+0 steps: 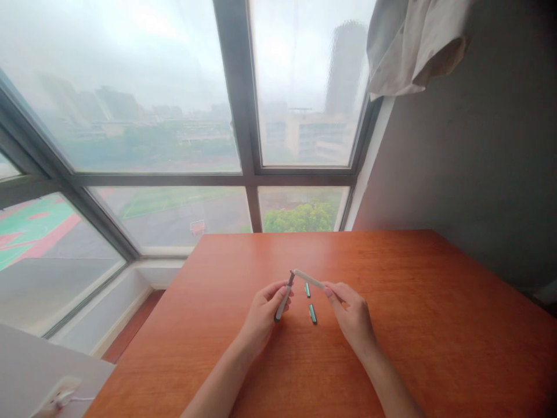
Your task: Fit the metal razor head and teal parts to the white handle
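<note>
My left hand [264, 310] is closed around a slim grey-and-dark handle [282, 305], which looks like a razor handle without a head. It tilts upward, its narrow dark tip pointing away from me. Between the fingers of my right hand [353, 313] is the near end of a thin white stick [308, 278]. The stick's far end meets or nearly meets the handle's tip; whether they touch I cannot tell. On the table between my hands lie two small green-and-dark pieces like razor cartridges, a farther one [307, 289] and a nearer one [313, 314].
The reddish-brown wooden table [435, 348] spreads under both hands. Large framed windows [249, 179] rise beyond its far edge. A pale cloth [418, 52] hangs at upper right beside a grey wall [470, 162]. A wall socket with a cable [58, 397] is at lower left.
</note>
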Demonstrator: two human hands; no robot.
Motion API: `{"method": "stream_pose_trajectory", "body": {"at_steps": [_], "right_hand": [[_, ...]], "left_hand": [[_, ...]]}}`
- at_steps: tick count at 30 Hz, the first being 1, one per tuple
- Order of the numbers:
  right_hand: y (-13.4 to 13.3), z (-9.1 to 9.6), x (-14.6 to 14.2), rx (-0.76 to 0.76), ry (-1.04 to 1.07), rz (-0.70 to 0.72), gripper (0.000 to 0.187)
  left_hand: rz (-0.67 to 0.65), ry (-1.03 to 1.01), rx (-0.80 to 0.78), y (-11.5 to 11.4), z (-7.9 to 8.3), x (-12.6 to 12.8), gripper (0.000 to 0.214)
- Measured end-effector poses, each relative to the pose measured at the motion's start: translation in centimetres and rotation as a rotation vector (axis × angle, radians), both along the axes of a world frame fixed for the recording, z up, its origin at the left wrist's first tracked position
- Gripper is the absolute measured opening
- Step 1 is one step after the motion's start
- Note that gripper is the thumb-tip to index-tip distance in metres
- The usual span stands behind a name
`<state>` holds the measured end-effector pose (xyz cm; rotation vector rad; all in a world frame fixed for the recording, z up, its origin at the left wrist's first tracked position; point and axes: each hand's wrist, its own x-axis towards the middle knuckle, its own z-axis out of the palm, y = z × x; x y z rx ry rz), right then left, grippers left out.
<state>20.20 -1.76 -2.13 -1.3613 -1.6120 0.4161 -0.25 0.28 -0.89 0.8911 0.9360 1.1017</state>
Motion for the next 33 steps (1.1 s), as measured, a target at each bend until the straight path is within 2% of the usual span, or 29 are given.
{"method": "stream_pose_trajectory", "body": {"at_steps": [9,17,25,33], "right_hand": [[0.07,-0.03,0.17,-0.059,0.057,-0.010,0.039],[-0.08,0.07,0.28,-0.090,0.131,-0.057,0.041],[-0.38,0.62,0.07,-0.103,0.068,-0.023,0.040],[-0.38,0.58,-0.04,-0.075,0.031,-0.008,0.043]], "left_hand": [[0.027,-0.005,-0.001,0.11,0.24,-0.11,0.041],[0.066,0.148,0.163,0.35,0.41,-0.44,0.034],[0.107,0.249,0.278,0.40,0.65,-0.62,0.025],[0.147,0.280,0.288,0.55,0.56,-0.75,0.023]]}}
